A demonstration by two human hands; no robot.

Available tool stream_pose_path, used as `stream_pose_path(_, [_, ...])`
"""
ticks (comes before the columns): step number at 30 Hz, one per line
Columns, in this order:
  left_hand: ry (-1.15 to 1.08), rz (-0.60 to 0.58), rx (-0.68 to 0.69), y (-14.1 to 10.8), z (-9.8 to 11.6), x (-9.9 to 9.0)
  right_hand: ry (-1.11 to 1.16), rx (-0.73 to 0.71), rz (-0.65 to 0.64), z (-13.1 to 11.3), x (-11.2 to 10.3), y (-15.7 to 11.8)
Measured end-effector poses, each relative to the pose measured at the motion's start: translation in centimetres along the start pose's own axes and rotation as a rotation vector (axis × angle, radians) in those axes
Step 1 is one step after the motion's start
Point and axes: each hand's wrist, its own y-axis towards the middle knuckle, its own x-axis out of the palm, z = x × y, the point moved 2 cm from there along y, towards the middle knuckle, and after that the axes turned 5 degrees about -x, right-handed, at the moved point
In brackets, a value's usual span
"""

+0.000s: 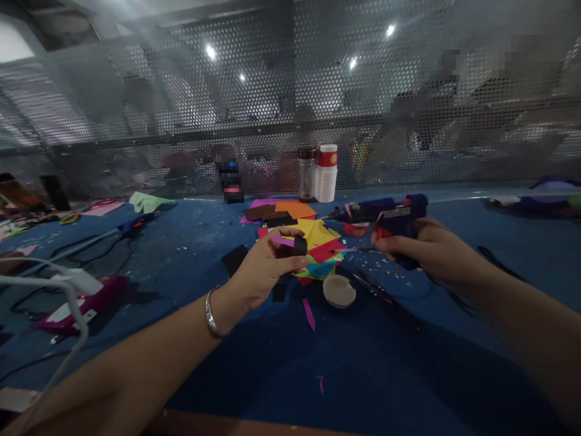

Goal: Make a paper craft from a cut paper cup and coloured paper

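Note:
My left hand [261, 263] is pinched on a small paper piece [299, 244], black with a purple strip, between thumb and fingers. My right hand [422, 248] grips a blue glue gun [399, 215] by its handle, nozzle pointing left above the stacked coloured paper [313, 233]. Between the hands, yellow, red, orange and brown sheets overlap on the table. In front of the pile sits a shallow pale round cup-like piece [339, 292]. A purple paper strip [309, 315] lies beside it. Long dark-handled metal tools [381, 290] rest below the glue gun; their exact kind is unclear.
A glass jar [307, 175] and stacked paper cups [325, 175] stand by the perforated metal screen [254, 109]. To the left are another glue gun [136, 224], a magenta power strip [84, 306] and cables. Paper scraps dot the blue table [254, 375].

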Motion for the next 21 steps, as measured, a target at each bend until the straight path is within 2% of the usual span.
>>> stream_pose_path(2, [-0.011,-0.007,-0.006,0.0,0.0,0.1,-0.201,0.032,0.004,0.0,0.2,-0.1])
stream_pose_path(4, [-0.029,-0.015,-0.017,0.1,-0.1,0.1,-0.266,0.036,-0.028,-0.2,0.5,-0.4])
stream_pose_path(13, [0.003,-0.008,0.002,0.5,-0.7,-0.3,-0.152,-0.126,-0.069,-0.7,1.4,-0.9])
stream_pose_path(21, [0.058,0.000,0.021,0.5,-0.5,-0.1,-0.096,-0.093,-0.136,-1.0,1.8,-0.9])
